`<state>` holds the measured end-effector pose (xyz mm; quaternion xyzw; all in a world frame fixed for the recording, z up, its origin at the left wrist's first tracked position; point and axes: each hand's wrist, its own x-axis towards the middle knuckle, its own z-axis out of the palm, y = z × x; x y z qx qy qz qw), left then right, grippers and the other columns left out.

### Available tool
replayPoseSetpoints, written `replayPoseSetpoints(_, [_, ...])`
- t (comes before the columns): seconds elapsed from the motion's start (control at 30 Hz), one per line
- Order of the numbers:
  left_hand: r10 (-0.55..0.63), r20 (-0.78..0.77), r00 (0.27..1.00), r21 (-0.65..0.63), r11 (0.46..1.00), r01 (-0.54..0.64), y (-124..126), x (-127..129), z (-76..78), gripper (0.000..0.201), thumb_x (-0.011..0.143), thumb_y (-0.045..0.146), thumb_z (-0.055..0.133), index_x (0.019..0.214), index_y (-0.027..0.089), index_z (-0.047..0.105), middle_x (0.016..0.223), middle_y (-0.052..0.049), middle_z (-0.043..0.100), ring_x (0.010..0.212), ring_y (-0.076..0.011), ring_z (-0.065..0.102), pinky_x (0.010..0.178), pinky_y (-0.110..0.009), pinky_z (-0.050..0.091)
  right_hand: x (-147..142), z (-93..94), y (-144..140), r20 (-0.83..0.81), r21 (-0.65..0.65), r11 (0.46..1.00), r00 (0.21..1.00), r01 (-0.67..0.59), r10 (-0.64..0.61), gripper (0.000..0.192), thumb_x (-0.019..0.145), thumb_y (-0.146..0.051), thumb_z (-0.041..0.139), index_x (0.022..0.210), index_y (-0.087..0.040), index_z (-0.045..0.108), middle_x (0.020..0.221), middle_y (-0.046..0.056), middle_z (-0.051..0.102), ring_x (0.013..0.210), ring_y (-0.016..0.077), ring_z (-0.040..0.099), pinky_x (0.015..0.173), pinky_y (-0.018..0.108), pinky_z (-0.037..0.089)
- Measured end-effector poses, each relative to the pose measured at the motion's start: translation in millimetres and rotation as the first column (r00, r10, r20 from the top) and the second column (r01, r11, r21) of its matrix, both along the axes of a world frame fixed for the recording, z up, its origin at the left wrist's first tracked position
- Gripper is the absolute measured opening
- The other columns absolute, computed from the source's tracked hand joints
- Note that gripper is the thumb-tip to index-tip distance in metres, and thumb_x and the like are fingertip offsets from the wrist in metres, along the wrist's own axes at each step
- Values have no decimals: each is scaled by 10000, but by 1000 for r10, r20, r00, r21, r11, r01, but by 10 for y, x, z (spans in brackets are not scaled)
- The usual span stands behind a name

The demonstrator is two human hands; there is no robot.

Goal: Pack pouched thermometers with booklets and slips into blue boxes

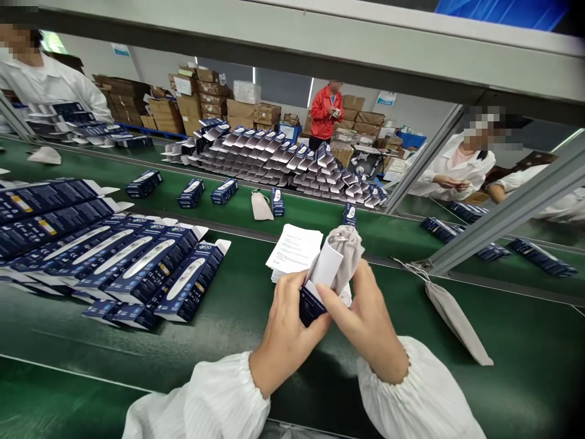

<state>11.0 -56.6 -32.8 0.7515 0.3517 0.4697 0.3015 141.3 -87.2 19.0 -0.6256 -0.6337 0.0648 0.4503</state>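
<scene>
Left hand (290, 329), grip closed round a blue box (311, 306), right hand (368, 323), grip curled about a grey drawstring pouch (349, 251) and folded white paper (327, 268) at the box's mouth, box above green worktop (219, 347), printed sheets (295, 247) stacked behind, another pouch (456, 320) lying rightward.

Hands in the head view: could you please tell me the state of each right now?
Left hand: closed around the box.
Right hand: closed on the pouch at the box's open end.
</scene>
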Motion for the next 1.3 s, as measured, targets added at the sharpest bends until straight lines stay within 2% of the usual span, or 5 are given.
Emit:
replayPoseSetpoints(0.23, [-57,-8,998,-12,998,57,90,-74,165,386,861,262,569,1222,230,435,1084,-43,478,1029,-184,481,907,-331,417,137,285,-32,28,159,975,988,-154,151,396,912,-328,560,1277,-212,460,1320,94,470,1197,253,456,969,401,424])
replayPoseSetpoints(0.53, [-136,-25,990,-139,982,131,56,-279,174,471,848,321,604,1281,295,419,1185,-28,477,1112,-196,477,963,-329,401,120,336,70,513,-58,908,768,-414,383,148,933,-182,529,887,-196,669,948,58,660,979,247,570,878,443,411])
replayPoseSetpoints(0.7, [-137,119,983,-265,950,165,-36,-339,70,471,876,341,570,1313,341,393,1280,-11,480,1184,-199,482,1010,-339,398,18,-29,-74,-205,40,978,956,-204,208,259,974,-293,445,1113,-223,651,1200,69,598,1115,237,546,955,416,443])
replayPoseSetpoints(0.87, [-138,278,951,-335,914,230,-173,-201,-74,426,965,387,361,1388,367,319,1451,13,357,1347,-184,323,1126,-336,279,-218,-443,-177,-809,-151,970,588,-192,-9,432,934,-497,477,1264,-233,567,1330,37,526,1279,256,417,1069,438,366])
replayPoseSetpoints(1.3, [-221,499,838,-498,718,486,-94,-133,199,457,854,60,380,1225,327,379,1304,2,458,1211,-153,459,1020,-340,418,-172,-387,-140,-514,36,965,823,-261,242,314,950,-246,453,1264,-252,451,1256,80,545,1143,215,539,967,401,477])
